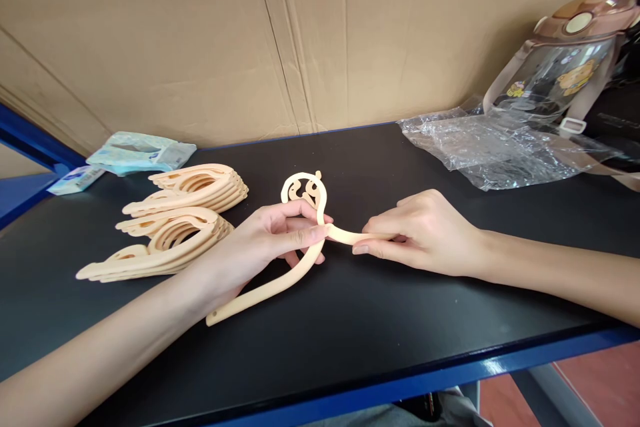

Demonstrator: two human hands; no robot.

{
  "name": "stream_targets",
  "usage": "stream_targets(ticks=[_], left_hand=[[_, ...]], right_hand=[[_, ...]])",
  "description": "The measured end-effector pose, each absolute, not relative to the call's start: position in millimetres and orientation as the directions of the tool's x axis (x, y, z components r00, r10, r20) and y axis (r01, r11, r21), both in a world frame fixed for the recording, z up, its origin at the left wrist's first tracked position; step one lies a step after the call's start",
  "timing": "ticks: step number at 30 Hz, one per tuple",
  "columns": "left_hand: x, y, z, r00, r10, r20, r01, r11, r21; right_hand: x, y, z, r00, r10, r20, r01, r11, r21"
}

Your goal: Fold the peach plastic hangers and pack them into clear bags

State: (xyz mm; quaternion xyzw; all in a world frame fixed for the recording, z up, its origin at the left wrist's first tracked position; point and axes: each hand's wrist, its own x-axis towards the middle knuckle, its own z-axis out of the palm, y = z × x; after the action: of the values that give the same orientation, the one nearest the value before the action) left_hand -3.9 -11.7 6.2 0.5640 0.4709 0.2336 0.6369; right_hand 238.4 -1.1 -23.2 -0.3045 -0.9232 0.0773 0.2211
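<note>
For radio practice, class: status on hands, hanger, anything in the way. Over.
Left hand gripping hanger near its middle. Right hand pinching one side arm; other side arm slanting leftward. Nothing seen blocking; stacked hangers at left.

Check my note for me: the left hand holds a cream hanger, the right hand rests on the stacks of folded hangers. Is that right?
Not quite: the right hand is not on the stacks of folded hangers, which lie off to the left. The head view shows it gripping the same cream hanger that the left hand holds.
</note>
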Motion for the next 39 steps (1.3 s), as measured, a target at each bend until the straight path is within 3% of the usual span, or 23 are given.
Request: stream_targets(ticks=[8,14,26,30,39], left_hand=[[-3,-14,6,0.436,0.827,-0.356,0.311,0.233,0.921],[-2,-13,5,0.426,0.831,-0.358,0.328,0.227,0.917],[0,-15,4,0.503,0.795,-0.339,0.372,0.155,0.915],[2,-14,2,0.54,0.783,-0.309,0.394,0.089,0.915],[2,-16,2,0.617,0.763,-0.195,0.484,-0.172,0.858]], right_hand=[[238,6,-24,-0.65,0.63,0.425,0.592,0.771,-0.236],[238,10,-23,-0.641,0.573,0.512,0.537,0.81,-0.234],[238,11,-18,-0.595,0.458,0.661,0.61,0.793,0.0],[239,12,-18,-0.603,0.478,0.639,0.621,0.784,-0.001],[236,8,-21,-0.788,0.368,0.494,0.422,0.907,-0.004]])
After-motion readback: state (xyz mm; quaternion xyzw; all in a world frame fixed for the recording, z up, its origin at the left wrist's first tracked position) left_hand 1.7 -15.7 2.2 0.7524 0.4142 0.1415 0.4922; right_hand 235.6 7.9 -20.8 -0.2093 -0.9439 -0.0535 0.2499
